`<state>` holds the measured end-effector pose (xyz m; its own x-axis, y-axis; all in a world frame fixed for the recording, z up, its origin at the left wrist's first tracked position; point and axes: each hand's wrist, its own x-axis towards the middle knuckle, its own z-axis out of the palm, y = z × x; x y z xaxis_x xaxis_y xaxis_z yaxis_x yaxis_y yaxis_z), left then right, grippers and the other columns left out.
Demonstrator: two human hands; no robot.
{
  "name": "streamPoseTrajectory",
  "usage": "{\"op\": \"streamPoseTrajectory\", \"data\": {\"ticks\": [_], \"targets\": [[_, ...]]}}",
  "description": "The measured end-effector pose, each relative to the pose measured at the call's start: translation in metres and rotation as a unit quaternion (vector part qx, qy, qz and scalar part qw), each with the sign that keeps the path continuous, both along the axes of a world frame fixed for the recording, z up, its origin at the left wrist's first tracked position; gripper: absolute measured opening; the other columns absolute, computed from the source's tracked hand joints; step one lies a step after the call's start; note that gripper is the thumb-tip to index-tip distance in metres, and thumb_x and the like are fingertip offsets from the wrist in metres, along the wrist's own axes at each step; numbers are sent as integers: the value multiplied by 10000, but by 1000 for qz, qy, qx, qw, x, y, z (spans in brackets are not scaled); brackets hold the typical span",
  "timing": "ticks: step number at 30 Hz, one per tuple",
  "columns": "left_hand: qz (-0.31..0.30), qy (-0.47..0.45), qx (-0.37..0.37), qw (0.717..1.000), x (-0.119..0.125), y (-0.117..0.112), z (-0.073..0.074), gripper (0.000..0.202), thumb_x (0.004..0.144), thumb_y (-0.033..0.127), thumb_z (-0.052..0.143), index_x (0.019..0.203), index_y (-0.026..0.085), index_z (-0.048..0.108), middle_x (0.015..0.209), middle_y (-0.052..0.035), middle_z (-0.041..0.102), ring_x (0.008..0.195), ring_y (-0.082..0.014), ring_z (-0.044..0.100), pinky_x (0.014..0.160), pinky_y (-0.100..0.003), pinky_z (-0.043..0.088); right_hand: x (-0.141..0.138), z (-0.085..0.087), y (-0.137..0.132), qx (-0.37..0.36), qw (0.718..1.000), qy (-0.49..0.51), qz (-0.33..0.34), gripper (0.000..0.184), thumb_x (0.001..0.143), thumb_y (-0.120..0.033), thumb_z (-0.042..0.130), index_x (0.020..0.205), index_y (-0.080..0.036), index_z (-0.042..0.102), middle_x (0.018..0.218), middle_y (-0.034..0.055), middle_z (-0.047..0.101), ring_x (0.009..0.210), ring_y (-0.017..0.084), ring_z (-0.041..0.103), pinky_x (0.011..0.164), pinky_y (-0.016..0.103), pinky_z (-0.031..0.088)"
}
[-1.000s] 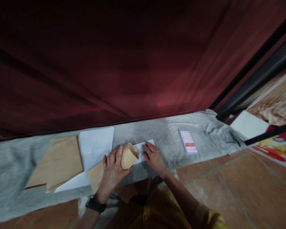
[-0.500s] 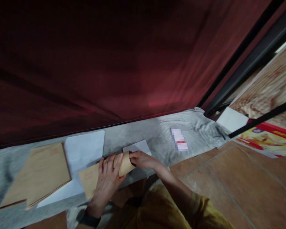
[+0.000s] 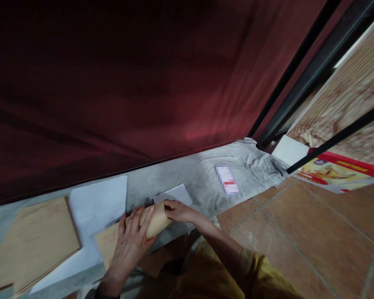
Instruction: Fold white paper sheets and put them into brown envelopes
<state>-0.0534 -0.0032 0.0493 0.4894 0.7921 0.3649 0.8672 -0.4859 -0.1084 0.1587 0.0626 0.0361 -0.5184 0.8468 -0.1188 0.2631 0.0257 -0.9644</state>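
Observation:
A brown paper envelope (image 3: 157,224) bulges open at its right end and lies slanting across the grey cloth. Across its middle lies my left hand (image 3: 132,238), fingers over the top and thumb at the near side, gripping it. My right hand (image 3: 179,211) is at the open end with bent fingers on the rim; the fingertips are partly hidden, and I cannot tell whether they hold anything inside. Just behind the envelope is a small white paper (image 3: 177,193). To the left, several larger brown envelopes (image 3: 40,236) lie stacked, partly over white sheets (image 3: 101,199).
The grey cloth (image 3: 205,166) runs along a dark red curtain (image 3: 174,104). A blurred pinkish slip (image 3: 227,179) rests on it. Right of it stand a black metal frame (image 3: 299,66), a white card (image 3: 289,150) and a printed red-yellow box (image 3: 333,172). Brown floor tiles (image 3: 286,232) lie in front.
The view has shifted slightly, so the cloth and papers sit further left. My right fingers appear a little further out of the envelope's mouth; my left hand keeps its grip.

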Motion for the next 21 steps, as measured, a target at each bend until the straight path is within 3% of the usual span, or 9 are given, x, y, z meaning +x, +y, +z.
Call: {"op": "streamPoseTrajectory", "data": {"ticks": [4, 10, 14, 18, 21], "targets": [[10, -13, 7, 1000, -2, 0, -1, 804, 831, 308, 575, 1555, 131, 275, 1309, -212, 595, 1206, -358, 570, 1121, -565, 332, -1, -2, 3, -21, 998, -9, -64, 277, 871, -172, 513, 1055, -215, 716, 913, -7, 685, 856, 146, 614, 714, 209, 471], [33, -30, 1, 999, -4, 2, -5, 844, 839, 367, 574, 1572, 125, 234, 1282, -200, 600, 1184, -346, 571, 1116, -546, 340, -6, -13, 4, -29, 990, 28, -135, 267, 879, -186, 548, 1076, -211, 727, 987, 10, 728, 900, 166, 658, 812, 259, 512], [56, -36, -9, 998, -8, 1, -6, 854, 852, 397, 557, 1581, 131, 199, 1298, -197, 590, 1211, -350, 553, 1124, -563, 328, 0, -14, 1, 2, 988, 52, -146, 229, 920, -247, 561, 1082, -196, 715, 1022, 29, 730, 912, 169, 667, 834, 274, 518], [91, -51, -20, 994, -13, -2, -6, 854, 873, 430, 548, 1587, 134, 185, 1343, -207, 559, 1241, -358, 530, 1135, -573, 310, 18, -12, -5, 96, 974, -72, -193, 323, 928, -162, 509, 1209, -208, 661, 1118, 54, 692, 949, 173, 650, 881, 303, 514], [110, -63, -23, 992, -16, -3, -8, 868, 873, 461, 545, 1589, 137, 178, 1368, -211, 544, 1242, -364, 525, 1133, -579, 310, 30, -15, -7, 184, 926, -222, -246, 384, 926, -190, 559, 1307, -179, 598, 1225, 121, 625, 1122, 239, 582, 1006, 393, 463]]}}
